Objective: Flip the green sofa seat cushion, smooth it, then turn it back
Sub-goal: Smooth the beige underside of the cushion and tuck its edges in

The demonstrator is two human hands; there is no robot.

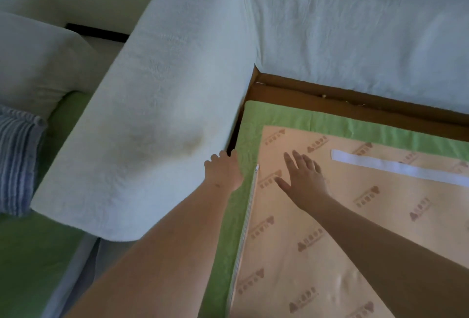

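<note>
Cushion (pixel 291 241) underside-up in sofa frame (pixel 330 94), right hand (pixel 303 178) flat and spread on it, left hand (pixel 223 173) at armrest (pixel 165 114) gap, grip unclear.

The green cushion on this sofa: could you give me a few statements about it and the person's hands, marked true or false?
1. The cushion lies with its peach printed underside up. True.
2. The right hand grips the white strip. False: it lies flat, fingers spread, on the peach panel, apart from the strip.
3. A zipper runs along the cushion's left side. True.
4. The left hand also lies on the peach panel. False: it is at the green edge, beside the armrest.
</note>
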